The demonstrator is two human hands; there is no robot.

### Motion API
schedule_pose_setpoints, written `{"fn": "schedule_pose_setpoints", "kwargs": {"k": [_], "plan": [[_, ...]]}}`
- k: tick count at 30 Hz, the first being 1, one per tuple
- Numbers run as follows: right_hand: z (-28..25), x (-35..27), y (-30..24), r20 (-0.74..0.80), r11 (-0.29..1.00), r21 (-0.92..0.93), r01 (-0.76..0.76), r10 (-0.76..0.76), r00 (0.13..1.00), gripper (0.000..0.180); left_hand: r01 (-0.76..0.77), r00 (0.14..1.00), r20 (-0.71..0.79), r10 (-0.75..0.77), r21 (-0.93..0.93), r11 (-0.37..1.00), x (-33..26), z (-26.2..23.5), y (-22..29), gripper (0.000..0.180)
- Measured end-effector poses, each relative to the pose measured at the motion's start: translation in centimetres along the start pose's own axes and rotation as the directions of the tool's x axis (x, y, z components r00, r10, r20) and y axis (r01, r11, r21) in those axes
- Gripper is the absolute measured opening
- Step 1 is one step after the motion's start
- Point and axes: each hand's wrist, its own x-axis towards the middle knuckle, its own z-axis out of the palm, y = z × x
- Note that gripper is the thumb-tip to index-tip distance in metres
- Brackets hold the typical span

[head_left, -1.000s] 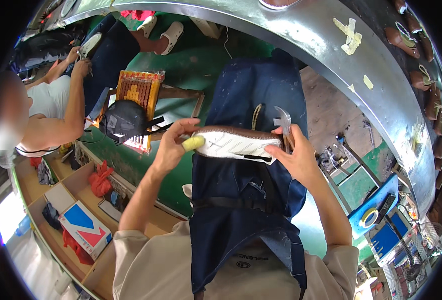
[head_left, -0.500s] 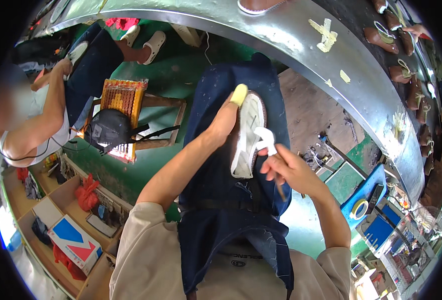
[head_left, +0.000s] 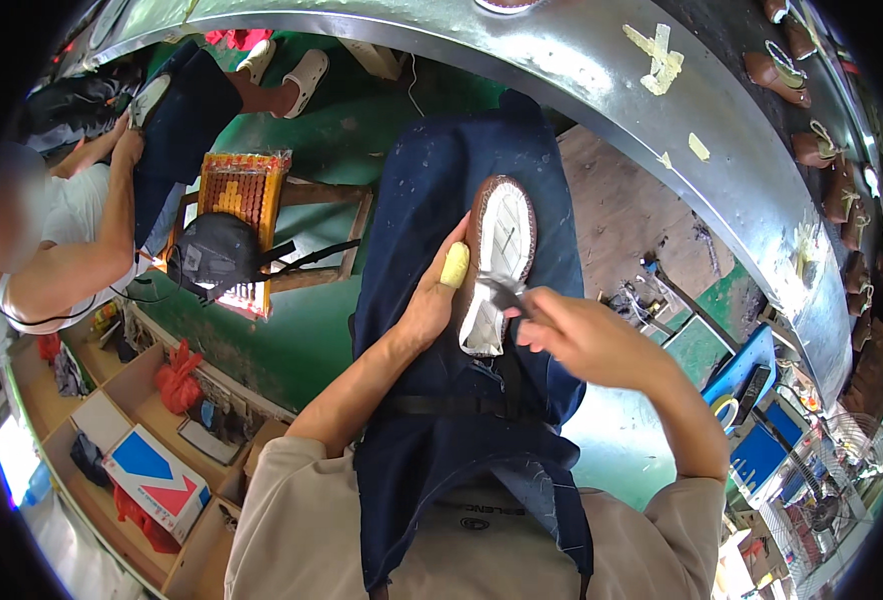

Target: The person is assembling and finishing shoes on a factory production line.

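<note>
A brown shoe [head_left: 499, 245] lies sole-up on my apron-covered lap, its pale underside framed by a stitched brown rim. Along the shoe's left edge, my left hand [head_left: 429, 303] grips it, the thumb wrapped in a yellow cover [head_left: 455, 267]. My right hand [head_left: 574, 335] is closed around a hammer [head_left: 505, 294]. Its grey head is over the lower right part of the sole; I cannot tell whether it touches. Most of the handle is hidden by my fingers.
A metal-topped bench [head_left: 562, 65] curves past in front, with several brown shoes [head_left: 777, 78] at far right. On the left, a person [head_left: 92, 215] sits beside a stool with a beaded mat [head_left: 247, 185] and black bag [head_left: 217, 255]. A partitioned wooden box [head_left: 152, 395] stands lower left.
My left thumb has slid down from the toe along the shoe's edge. My right hand has turned over, bringing the hammer left and slightly lower over the sole.
</note>
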Motion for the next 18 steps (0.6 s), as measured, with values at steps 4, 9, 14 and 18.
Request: {"fn": "schedule_pose_setpoints", "kwargs": {"k": [4, 9, 14, 18], "plan": [[-0.2, 0.8, 3.7, 0.177, 0.933, 0.277, -0.228, 0.184, 0.967, 0.029, -0.083, 0.996, 0.050, 0.077, 0.135, 0.987, 0.8, -0.4, -0.4, 0.059], [2.3, 3.1, -2.1, -0.043, 0.895, -0.306, 0.323, -0.352, 0.935, 0.022, -0.322, 0.940, 0.242, 0.239, 0.403, 0.857, 0.8, 0.6, -0.3, 0.080], [0.0, -0.2, -3.7, 0.061, 0.945, -0.213, 0.248, -0.240, 0.969, 0.023, -0.115, 0.991, 0.100, 0.090, 0.277, 0.954, 0.8, 0.4, -0.3, 0.054], [-1.3, -1.3, 2.6, -0.025, 0.985, -0.153, -0.081, 0.078, 0.997, 0.027, -0.148, 0.986, 0.107, 0.126, 0.236, 0.960, 1.2, -0.2, -1.9, 0.057]]}}
